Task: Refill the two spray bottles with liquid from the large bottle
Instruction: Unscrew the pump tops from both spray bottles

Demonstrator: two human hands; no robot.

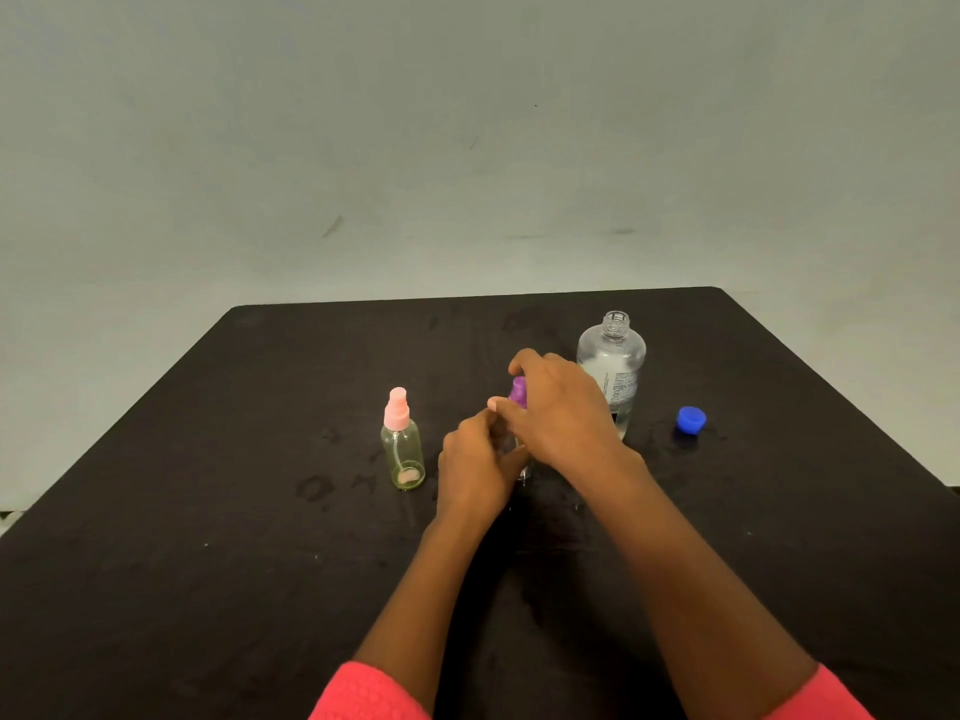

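Observation:
A small clear spray bottle with a purple spray head (pixel 518 392) stands at the middle of the black table (pixel 208 511). My left hand (pixel 480 467) grips its body, which is mostly hidden. My right hand (pixel 558 407) is closed around the purple head from above. To the left, apart from my hands, stands a second small spray bottle with a pink head (pixel 401 444), its head fitted on. Behind my right hand the large clear bottle (pixel 613 366) stands upright with no cap, partly filled with clear liquid. Its blue cap (pixel 691 420) lies on the table to the right.
Wet marks (pixel 317 488) show on the table around the bottles. A plain pale wall rises behind the table's far edge. My red sleeves (pixel 363 693) fill the bottom of the view.

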